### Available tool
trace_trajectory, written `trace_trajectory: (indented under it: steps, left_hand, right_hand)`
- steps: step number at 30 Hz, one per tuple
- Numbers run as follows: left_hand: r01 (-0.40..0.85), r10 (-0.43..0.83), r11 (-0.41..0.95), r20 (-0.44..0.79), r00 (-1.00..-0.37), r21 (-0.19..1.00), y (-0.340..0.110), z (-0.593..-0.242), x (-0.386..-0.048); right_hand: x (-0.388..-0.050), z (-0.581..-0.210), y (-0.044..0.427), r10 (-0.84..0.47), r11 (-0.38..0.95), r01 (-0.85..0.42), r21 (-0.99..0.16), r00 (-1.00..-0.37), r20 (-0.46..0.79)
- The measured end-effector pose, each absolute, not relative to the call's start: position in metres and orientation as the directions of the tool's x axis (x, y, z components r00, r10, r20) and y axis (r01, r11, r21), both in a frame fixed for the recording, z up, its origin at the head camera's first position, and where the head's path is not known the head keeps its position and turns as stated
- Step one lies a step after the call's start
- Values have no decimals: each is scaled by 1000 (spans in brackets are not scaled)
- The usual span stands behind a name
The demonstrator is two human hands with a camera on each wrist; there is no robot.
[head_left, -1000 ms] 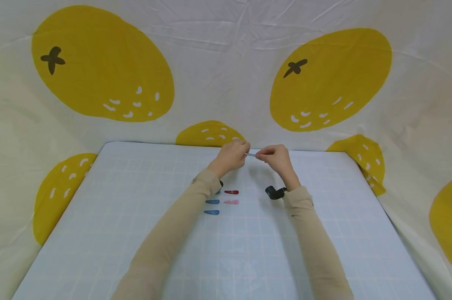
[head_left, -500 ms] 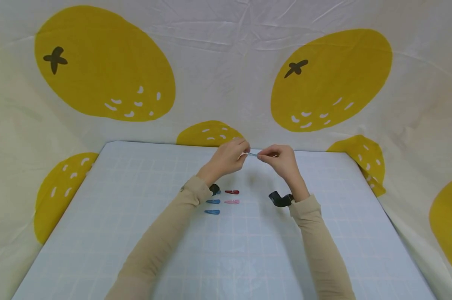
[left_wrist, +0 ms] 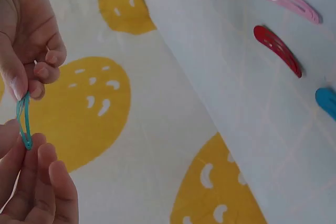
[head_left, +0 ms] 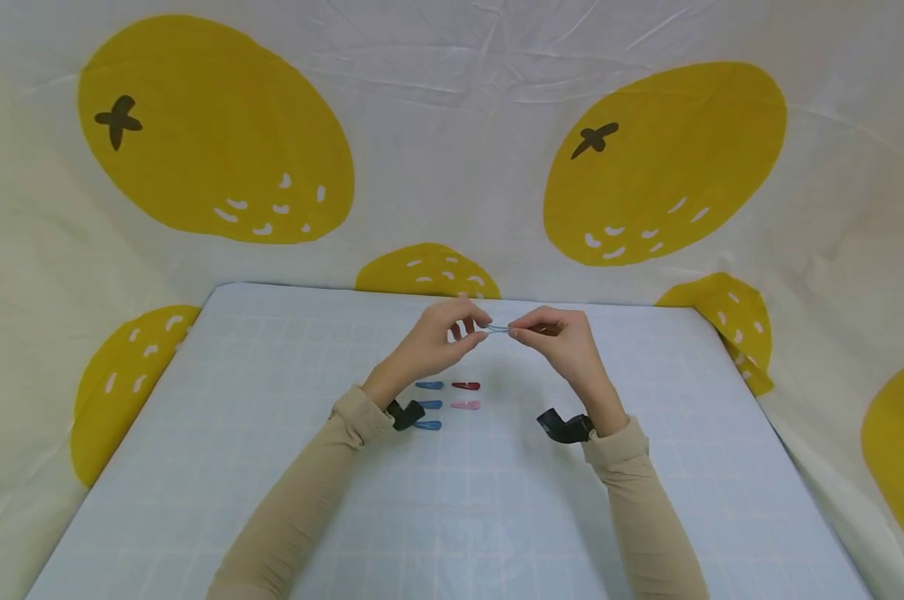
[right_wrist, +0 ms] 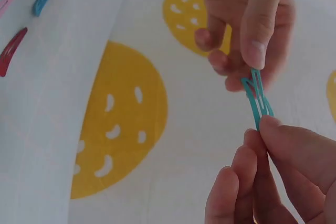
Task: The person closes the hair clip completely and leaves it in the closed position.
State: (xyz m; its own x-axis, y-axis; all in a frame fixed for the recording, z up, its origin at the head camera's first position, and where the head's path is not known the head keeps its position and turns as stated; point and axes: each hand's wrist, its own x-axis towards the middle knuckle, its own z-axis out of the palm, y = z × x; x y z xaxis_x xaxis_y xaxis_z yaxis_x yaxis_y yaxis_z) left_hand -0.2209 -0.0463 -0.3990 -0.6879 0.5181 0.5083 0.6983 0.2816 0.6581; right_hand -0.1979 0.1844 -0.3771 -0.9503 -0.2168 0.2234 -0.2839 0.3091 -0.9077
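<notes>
A teal snap hair clip [right_wrist: 253, 106] spans the gap between my two hands above the far side of the table. Its strands stand apart in both wrist views. My right hand [head_left: 564, 337] pinches one end between thumb and fingertips. My left hand [head_left: 437, 333] pinches the other end with thumb and forefinger, its other fingers loosely bent. On the table below lie a red hair clip [head_left: 466, 386], a pink hair clip [head_left: 466, 405] and a column of blue hair clips [head_left: 429, 385], partly covered by the left wrist's camera in the head view.
A pale, grid-patterned cloth covers the table [head_left: 496, 517]. Behind it hangs a white sheet [head_left: 444, 167] printed with large yellow fruit. Black cameras sit on the left wrist [head_left: 405, 415] and the right wrist [head_left: 564, 427].
Both hands have come nearer with the teal hair clip, and the left wrist has swung left and down. The clip now shows separate strands. The clips on the table stay put.
</notes>
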Motion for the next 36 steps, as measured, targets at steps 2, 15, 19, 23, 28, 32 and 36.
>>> trace_trajectory:
  steps: [2, 15, 19, 23, 28, 32, 36]
  left_hand:
    - [663, 481, 236, 507, -715, 711, -50, -402, -215]
    - [293, 364, -27, 282, -888, 956, -63, -411, -181]
    - [192, 349, -59, 200, -916, 980, -64, -417, -170]
    - [91, 351, -90, 117, -929, 992, -66, -426, -160]
    - [-4, 355, -97, 31, -934, 995, -66, -438, -150]
    - [-75, 350, -94, -38, -936, 993, -66, -446, -141]
    - [-150, 361, -87, -109, -926, 985, -66, -455, -134]
  right_hand:
    - [-194, -378, 183, -234, 271, -274, -923, -949, 213]
    - [-172, -390, 173, -283, 115, -171, -979, -950, 133]
    - [-166, -397, 171, -298, 75, -116, -990, -950, 89]
    - [-159, -406, 169, -326, 32, -43, -999, -945, 31]
    - [-153, -421, 171, -375, -26, 18, -1000, -927, -7]
    - [-149, -433, 173, -400, -24, 53, -998, -916, -39]
    - [-146, -444, 173, -401, -14, 93, -996, -913, -79]
